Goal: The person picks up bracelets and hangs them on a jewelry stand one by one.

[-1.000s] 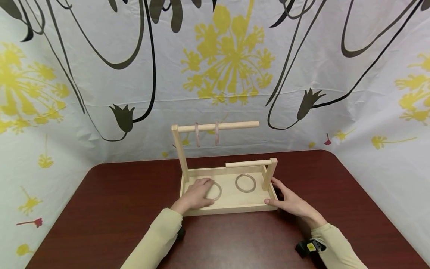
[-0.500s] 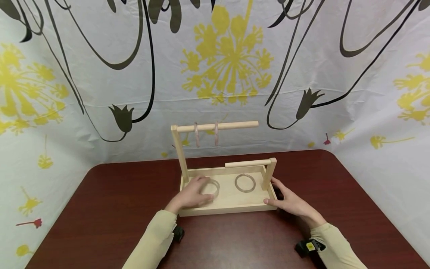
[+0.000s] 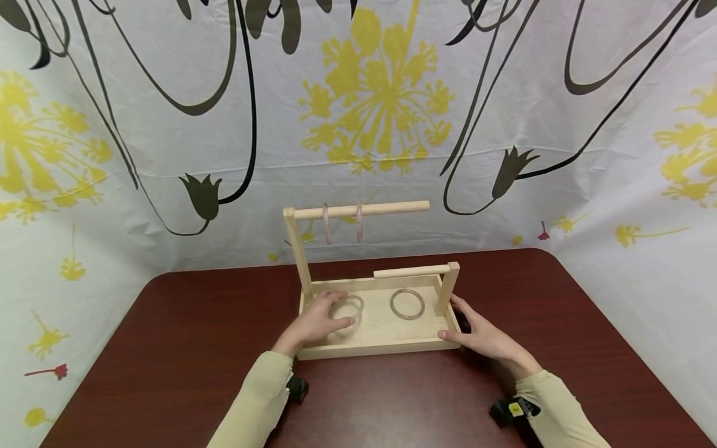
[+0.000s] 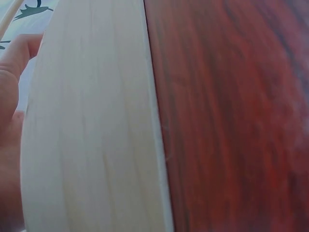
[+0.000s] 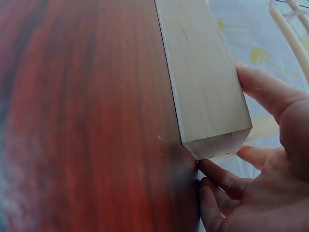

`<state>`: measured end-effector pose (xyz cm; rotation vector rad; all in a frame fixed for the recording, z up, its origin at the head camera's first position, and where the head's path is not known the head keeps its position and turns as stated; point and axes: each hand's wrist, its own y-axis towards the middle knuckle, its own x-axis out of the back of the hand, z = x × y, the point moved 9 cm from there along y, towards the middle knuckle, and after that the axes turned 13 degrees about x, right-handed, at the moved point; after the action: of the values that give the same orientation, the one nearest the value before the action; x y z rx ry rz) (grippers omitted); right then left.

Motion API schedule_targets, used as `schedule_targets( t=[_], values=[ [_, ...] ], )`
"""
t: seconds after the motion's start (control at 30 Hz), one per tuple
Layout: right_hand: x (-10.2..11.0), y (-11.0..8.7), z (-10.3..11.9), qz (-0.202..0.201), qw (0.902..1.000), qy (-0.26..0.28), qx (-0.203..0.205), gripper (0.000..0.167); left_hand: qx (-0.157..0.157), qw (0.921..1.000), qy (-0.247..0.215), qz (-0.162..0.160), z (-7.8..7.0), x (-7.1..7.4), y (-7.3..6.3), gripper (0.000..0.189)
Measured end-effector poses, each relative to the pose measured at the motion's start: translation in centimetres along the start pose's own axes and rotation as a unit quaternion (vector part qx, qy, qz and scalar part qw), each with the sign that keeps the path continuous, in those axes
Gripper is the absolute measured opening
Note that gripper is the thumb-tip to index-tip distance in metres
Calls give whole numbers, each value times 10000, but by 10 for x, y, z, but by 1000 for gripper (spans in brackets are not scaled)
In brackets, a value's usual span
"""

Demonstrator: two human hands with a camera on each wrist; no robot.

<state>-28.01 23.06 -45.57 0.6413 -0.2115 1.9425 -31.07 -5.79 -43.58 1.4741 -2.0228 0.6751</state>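
A light wooden bangle stand (image 3: 386, 348), shaped like a shallow tray with two posts and rods, sits in front of me. My left hand (image 3: 310, 320) reaches over its left front wall and pinches a pale translucent bangle (image 3: 362, 303) between thumb and fingers; the bangle looks tilted. Another bangle (image 3: 391, 305) lies flat in the tray's right half. Two more, a left one (image 3: 327, 227) and a right one (image 3: 360, 227), hang on the tall rod. My right hand (image 3: 487, 336) grips the tray's right front corner, thumb on the front wall, fingers around the end (image 5: 217, 140).
The taller rod (image 3: 392, 208) juts rightward from the left post (image 3: 299, 255). A shorter, lower rod (image 3: 411, 271) points left from the right post (image 3: 447, 291). A dark red table (image 3: 213, 336) lies beneath, with a patterned cloth (image 3: 140, 137) behind and at both sides.
My left hand has shifted slightly left, and the bangle in its fingers has moved left and tilted with it. The right hand stays at the tray's corner.
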Motion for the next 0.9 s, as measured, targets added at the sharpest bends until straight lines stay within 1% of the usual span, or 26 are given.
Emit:
schedule_targets(
  t=[0.43,0.67,0.9],
  values=[
    [-1,0,-1,46,10000,-42,-68,90,47,9992,-363,-148,-4,3,-2,60],
    [-1,-1,-4,94,9999,-67,-95,90,-11,9980,-479,-406,-9,6,-3,60],
    [0,-1,-1,94,9999,-78,-37,90,-51,9954,-726,-615,-13,10,-3,62]
  ],
)
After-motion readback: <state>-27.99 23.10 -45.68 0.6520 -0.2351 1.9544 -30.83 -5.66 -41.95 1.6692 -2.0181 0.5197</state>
